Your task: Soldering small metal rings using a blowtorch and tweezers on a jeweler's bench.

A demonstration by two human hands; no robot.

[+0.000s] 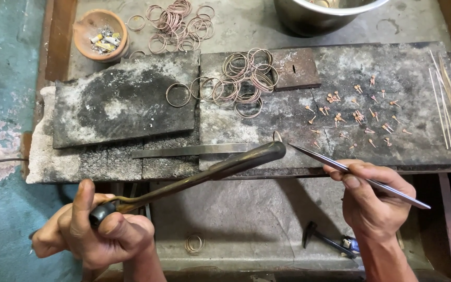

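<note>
Blowpipe [204,175], a long dark curved metal tube, is clamped in the left hand [97,230] at its thin near end; its long axis runs from lower left up to the right, and its thicker tip points toward a small ring [277,136] standing at the front edge of the desk [418,151]; tweezers [356,175], slim and silvery, are pinched in the right hand [374,201], their axis running from lower right up to the left, the point just beside the same ring; the two hands are well apart, each closed on its own tool, while the tool tips nearly meet; between the hands lies open grey floor with a small bundle of rings [194,243] and a little hammer [327,241]; a flat metal strip [194,151] lies along the desk's front edge just behind the blowpipe; further back, a charred slab [123,102] on the left, a heap of wire rings [241,81] in the middle, scattered small copper pins [356,112] on the right, thin rods [444,99] near the right edge; beyond the desk, pinkish rings [176,26], a clay bowl [101,34], and a steel bowl [319,15] cut off by the top edge; both forearms run out of the bottom edge; whether the tweezers touch the ring is hard to make out.
</note>
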